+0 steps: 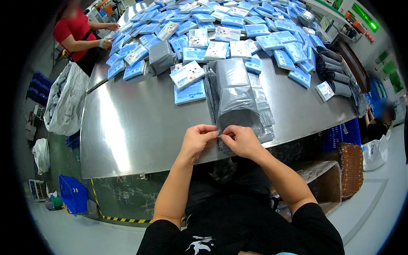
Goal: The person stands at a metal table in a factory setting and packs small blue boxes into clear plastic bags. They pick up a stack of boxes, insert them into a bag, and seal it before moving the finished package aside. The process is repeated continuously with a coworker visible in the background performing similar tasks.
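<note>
Black shirt (250,225) being seen nearest, a pale piece (219,136) is being pinched by left hand (197,139) and right hand (244,141) near grey bags (234,78), slippage perhaps being risked by fingertip-only grip.

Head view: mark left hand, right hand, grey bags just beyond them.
Left hand (196,141), head view: back of the hand.
Right hand (243,142), head view: back of the hand.
Grey bags (233,83), head view: top bag's upper face.

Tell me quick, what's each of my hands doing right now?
Left hand: pinched closed by the grey bags; hold unclear.
Right hand: pinched closed beside it; hold unclear too.
</note>
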`<act>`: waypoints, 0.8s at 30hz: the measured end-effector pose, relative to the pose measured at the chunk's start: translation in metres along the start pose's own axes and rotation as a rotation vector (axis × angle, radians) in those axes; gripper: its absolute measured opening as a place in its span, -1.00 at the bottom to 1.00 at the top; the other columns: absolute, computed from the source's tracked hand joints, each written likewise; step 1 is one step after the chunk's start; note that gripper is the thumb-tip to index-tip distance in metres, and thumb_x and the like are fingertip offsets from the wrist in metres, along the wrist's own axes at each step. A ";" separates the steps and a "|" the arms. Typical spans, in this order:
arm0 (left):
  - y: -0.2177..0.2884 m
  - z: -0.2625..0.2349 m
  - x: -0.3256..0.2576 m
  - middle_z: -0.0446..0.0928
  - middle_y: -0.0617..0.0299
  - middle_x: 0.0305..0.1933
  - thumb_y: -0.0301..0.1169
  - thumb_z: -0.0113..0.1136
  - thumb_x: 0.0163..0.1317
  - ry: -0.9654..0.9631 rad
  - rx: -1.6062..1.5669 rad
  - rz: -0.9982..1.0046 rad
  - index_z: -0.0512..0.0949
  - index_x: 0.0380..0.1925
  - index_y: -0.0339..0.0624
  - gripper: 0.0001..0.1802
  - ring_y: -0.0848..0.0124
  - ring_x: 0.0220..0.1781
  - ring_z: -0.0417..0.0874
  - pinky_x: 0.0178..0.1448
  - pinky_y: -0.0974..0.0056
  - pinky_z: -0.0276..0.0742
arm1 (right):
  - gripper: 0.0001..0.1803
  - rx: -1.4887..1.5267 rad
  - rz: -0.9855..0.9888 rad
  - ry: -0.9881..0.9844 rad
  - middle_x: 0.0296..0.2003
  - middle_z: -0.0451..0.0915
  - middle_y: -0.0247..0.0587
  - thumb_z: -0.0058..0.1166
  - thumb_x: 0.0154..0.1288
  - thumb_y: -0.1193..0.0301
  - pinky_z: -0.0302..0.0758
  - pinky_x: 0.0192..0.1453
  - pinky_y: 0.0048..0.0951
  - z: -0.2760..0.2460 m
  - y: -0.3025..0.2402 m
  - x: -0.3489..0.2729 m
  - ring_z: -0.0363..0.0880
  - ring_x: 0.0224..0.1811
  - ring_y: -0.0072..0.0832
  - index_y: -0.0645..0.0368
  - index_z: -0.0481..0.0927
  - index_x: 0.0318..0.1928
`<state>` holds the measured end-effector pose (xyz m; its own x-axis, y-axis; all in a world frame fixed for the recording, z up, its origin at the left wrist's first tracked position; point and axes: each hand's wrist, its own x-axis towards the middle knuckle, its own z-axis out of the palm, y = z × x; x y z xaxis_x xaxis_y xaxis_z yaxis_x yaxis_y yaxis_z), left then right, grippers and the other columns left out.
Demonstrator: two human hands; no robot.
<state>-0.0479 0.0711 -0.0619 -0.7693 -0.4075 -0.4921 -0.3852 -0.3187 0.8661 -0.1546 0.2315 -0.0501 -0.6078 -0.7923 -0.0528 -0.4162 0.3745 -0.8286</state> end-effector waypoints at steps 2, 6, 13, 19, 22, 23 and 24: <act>0.001 -0.002 0.000 0.67 0.27 -0.24 -0.45 0.33 0.23 0.004 0.028 -0.011 0.63 -0.06 -0.27 -0.72 0.54 -0.34 0.62 -0.30 0.43 0.52 | -0.74 0.030 0.011 0.014 -0.40 0.69 0.06 0.14 0.25 0.29 0.59 -0.21 -0.17 0.002 -0.002 0.001 0.69 -0.35 -0.07 0.26 0.69 -0.29; 0.005 -0.004 -0.001 0.67 0.26 -0.24 -0.42 0.34 0.21 -0.009 -0.033 -0.033 0.65 -0.07 -0.25 -0.71 0.54 -0.29 0.64 -0.26 0.41 0.53 | -0.72 0.018 0.017 0.016 -0.42 0.69 0.05 0.15 0.24 0.28 0.60 -0.22 -0.20 0.006 -0.003 0.005 0.70 -0.36 -0.10 0.27 0.69 -0.27; 0.005 -0.008 0.001 0.68 0.27 -0.27 -0.44 0.38 0.16 -0.070 -0.080 -0.005 0.61 -0.07 -0.26 -0.68 0.56 -0.33 0.63 -0.27 0.43 0.51 | -0.68 0.050 0.051 -0.049 -0.37 0.72 -0.05 0.22 0.21 0.30 0.60 -0.21 -0.40 0.004 -0.004 0.008 0.70 -0.36 -0.39 0.32 0.68 -0.17; -0.002 -0.009 0.008 0.67 0.26 -0.29 -0.45 0.43 0.15 -0.085 -0.061 0.019 0.54 -0.15 -0.23 -0.69 0.58 -0.36 0.61 -0.30 0.48 0.50 | -0.72 0.020 0.015 -0.021 -0.38 0.70 0.05 0.14 0.19 0.32 0.61 -0.20 -0.25 0.002 -0.008 0.009 0.72 -0.33 -0.13 0.31 0.68 -0.24; -0.001 -0.006 0.009 0.67 0.25 -0.30 -0.45 0.43 0.16 -0.064 -0.073 -0.020 0.54 -0.17 -0.22 -0.71 0.59 -0.37 0.60 -0.31 0.48 0.49 | -0.75 -0.001 -0.004 0.009 -0.37 0.69 0.06 0.12 0.21 0.34 0.61 -0.20 -0.23 0.001 -0.007 0.010 0.71 -0.32 -0.09 0.30 0.68 -0.25; -0.001 -0.006 0.009 0.66 0.26 -0.30 -0.44 0.43 0.16 -0.071 -0.077 -0.022 0.54 -0.18 -0.22 -0.71 0.60 -0.38 0.60 -0.32 0.48 0.49 | -0.75 -0.007 -0.015 0.022 -0.37 0.69 0.07 0.11 0.22 0.35 0.60 -0.20 -0.23 0.001 -0.006 0.010 0.71 -0.32 -0.08 0.29 0.68 -0.26; -0.002 -0.006 0.009 0.66 0.27 -0.31 -0.43 0.43 0.17 -0.079 -0.080 -0.024 0.54 -0.18 -0.21 -0.71 0.60 -0.38 0.59 -0.32 0.49 0.49 | -0.76 -0.015 -0.037 0.046 -0.37 0.68 0.08 0.11 0.22 0.35 0.60 -0.20 -0.22 0.002 -0.006 0.011 0.70 -0.32 -0.07 0.29 0.67 -0.26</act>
<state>-0.0513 0.0628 -0.0688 -0.7994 -0.3317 -0.5010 -0.3641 -0.3959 0.8430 -0.1577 0.2196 -0.0471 -0.6222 -0.7828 0.0033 -0.4489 0.3533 -0.8208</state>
